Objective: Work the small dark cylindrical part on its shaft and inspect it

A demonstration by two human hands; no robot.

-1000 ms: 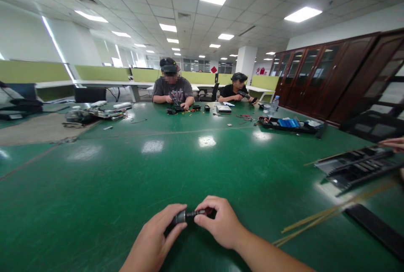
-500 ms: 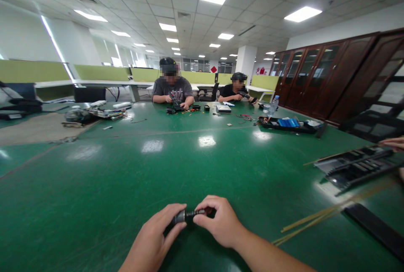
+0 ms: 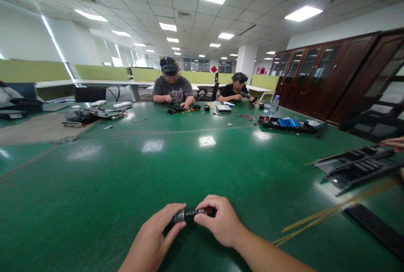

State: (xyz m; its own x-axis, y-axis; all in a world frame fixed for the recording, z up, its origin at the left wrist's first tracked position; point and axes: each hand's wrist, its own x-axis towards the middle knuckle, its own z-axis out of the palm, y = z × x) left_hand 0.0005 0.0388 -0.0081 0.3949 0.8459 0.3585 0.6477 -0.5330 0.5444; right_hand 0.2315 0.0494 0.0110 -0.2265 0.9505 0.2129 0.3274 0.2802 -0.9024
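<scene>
Low in the middle of the view, my left hand [image 3: 158, 230] is closed around a dark metal cylinder [image 3: 179, 216], which looks like a small motor or chuck. A thin dark shaft [image 3: 191, 212] runs from its right end toward my right hand [image 3: 221, 220]. My right thumb and fingers pinch the far end of that shaft, where a reddish-brown part [image 3: 208, 210] shows between them. Most of what lies inside each grip is covered by my fingers. Both hands are just over the green tabletop [image 3: 126, 171].
At right, another person's hand [image 3: 394, 143] is by black slotted housings [image 3: 362, 165], with thin yellow strips [image 3: 309, 223] and a black bar [image 3: 375, 225] nearer. Two people work across the table. A black tray [image 3: 284, 124] and dismantled parts [image 3: 91, 114] lie farther back.
Almost nothing differs. Both hands keep the same grip and place, with only a slight shift of my right fingers on the shaft.
</scene>
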